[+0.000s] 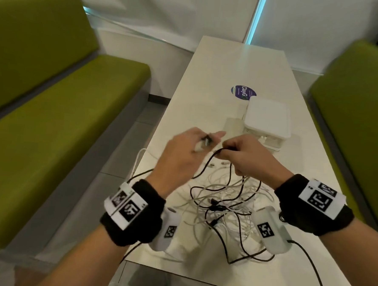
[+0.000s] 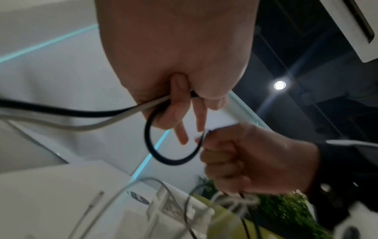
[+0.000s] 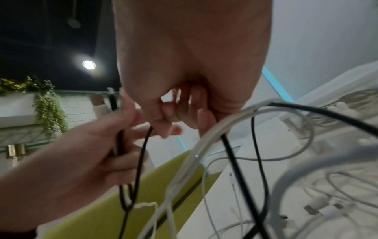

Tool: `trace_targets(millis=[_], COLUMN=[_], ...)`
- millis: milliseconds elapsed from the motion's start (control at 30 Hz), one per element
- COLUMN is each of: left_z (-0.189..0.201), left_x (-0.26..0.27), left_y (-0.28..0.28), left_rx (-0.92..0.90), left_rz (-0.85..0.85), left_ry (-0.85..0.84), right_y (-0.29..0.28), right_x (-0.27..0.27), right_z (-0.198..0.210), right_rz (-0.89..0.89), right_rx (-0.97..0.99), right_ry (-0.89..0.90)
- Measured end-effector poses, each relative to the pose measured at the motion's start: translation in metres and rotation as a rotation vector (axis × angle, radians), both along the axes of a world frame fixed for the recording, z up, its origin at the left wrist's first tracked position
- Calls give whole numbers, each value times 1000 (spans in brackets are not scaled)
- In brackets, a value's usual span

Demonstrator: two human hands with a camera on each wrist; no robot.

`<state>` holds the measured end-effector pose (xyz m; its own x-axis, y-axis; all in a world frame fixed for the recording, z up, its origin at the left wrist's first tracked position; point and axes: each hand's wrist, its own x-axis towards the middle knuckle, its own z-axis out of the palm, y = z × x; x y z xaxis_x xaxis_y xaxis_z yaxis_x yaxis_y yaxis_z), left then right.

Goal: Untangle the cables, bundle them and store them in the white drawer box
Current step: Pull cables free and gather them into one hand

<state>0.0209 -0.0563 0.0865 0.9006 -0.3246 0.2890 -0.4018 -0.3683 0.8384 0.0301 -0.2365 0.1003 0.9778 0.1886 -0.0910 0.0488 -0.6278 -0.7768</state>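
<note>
tangle of cables (image 1: 226,209) low centre of head view on table (image 1: 209,82) | left hand (image 1: 183,155) pinches black cable (image 1: 206,166) end; right hand (image 1: 247,157) fist-closed on it | white drawer box (image 1: 267,121) beyond | risk: pulling tightens knots | fingertips blurred, drawer state unclear

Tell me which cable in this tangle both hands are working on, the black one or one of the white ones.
The black cable. It runs in a short loop from the left hand to the right hand, both raised above the table; most white cables lie heaped below.
</note>
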Motion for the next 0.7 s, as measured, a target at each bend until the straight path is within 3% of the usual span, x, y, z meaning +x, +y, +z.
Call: trace_targets(millis=[167, 267, 333, 400, 633, 700], left_z=[-10, -2, 4, 9, 24, 21], left_x=[-3, -4, 0, 3, 34, 40], left_y=[-15, -10, -4, 2, 47, 56], left_rx=[450, 593, 584, 483, -482, -618], left_rz=[52, 65, 62, 116, 485, 505], left_ry=[6, -18, -54, -91, 53, 94], right_y=[3, -1, -4, -6, -7, -8], right_x=[-5, -10, -13, -15, -20, -15], right_z=[-6, -13, -17, -18, -24, -26], right_rz=[49, 49, 60, 72, 134, 122], right_rx=[-150, -73, 6, 66, 21, 13], right_ry=[-69, 16, 102, 137, 87, 50])
